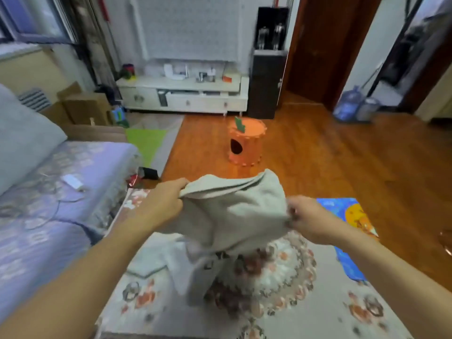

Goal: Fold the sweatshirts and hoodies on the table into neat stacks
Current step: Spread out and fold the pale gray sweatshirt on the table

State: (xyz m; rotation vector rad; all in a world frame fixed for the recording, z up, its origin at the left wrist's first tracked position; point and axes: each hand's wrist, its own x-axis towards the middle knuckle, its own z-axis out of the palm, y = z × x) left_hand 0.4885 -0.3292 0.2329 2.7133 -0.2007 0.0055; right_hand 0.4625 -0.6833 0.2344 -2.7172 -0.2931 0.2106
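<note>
Head view. Left hand (166, 204), at about 9 o'clock of the garment, has its fingers curled round the upper edge of a pale beige, soft cotton sweatshirt (232, 216); right hand (308, 216), at about 3 o'clock, pinches the opposite edge between thumb and fingers. Between the two grips the held edge runs roughly from 9 to 3 o'clock, rising slightly toward the right; the rest hangs toward 6 o'clock, and its lower part appears to rest on the floral-patterned cloth covering the worktop (305, 302). Both hands lie equally near the cloth, one at each end of its long axis. Judgement: the coming move depends on keeping that axis level while laying the body flat. An orange drum-shaped stool (245, 143) stands at 12 o'clock, well apart on the wooden floor (342, 167).
</note>
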